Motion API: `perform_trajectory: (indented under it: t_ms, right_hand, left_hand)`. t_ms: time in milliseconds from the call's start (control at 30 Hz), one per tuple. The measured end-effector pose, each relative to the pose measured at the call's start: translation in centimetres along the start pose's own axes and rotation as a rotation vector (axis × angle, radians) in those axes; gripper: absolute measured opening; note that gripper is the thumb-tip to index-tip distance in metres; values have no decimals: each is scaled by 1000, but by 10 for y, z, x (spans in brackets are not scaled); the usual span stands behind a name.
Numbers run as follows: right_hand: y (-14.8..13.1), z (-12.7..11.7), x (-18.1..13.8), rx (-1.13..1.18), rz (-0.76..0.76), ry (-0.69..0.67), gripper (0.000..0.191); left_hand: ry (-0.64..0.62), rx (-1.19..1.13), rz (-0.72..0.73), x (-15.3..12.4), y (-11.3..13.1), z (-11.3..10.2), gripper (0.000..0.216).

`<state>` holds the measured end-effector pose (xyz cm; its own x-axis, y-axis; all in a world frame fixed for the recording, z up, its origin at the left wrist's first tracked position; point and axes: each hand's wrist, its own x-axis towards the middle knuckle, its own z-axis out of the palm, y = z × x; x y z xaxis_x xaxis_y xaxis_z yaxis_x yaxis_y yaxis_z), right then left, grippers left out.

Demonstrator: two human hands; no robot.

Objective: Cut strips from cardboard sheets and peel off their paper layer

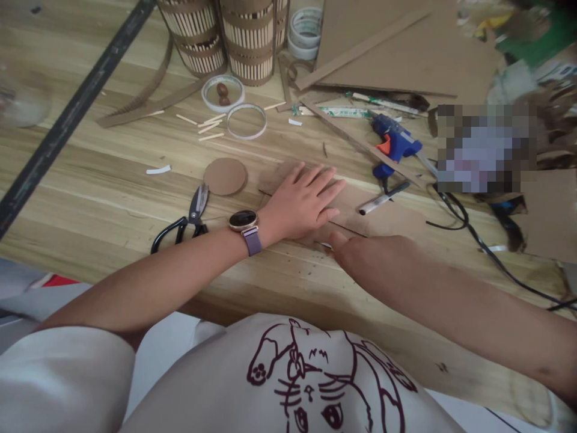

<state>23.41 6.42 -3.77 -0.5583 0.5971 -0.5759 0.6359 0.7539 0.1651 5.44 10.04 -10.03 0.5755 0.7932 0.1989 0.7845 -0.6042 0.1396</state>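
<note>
My left hand (pixel 300 201) lies flat with fingers spread on a piece of brown cardboard (pixel 399 221), pressing it against the wooden table. Close beside it, at the near edge of the cardboard, my right hand (pixel 349 245) is closed; its fingers are mostly hidden, and only a small pale and orange bit shows by them, too little to name. A dark line runs along the cardboard between the hands. A silver and black pen (pixel 383 198) rests on its right part. Left of my left hand are a round cardboard disc (pixel 225 176) and black-handled scissors (pixel 193 216).
A blue glue gun (pixel 394 144) with a cable lies at the right. Behind stand stick-and-cardboard cylinders (pixel 249 42), tape rolls (pixel 306 30) and a large cardboard sheet (pixel 383 54). Tape rings (pixel 246 121) and small sticks (pixel 211 125) lie nearer. A long black bar (pixel 76 114) crosses the left.
</note>
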Motion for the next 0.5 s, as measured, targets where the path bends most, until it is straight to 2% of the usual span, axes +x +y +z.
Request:
perform_trajectory:
  t_ms: [233,500]
  right_hand:
    - [6,10,0,34,-31,36,38]
    - [5,3,-5,33,-31,28,40]
  left_hand:
    - [14,-3,7,0,-1,1,54]
    - [-8,-9,0,0,-1,0,54]
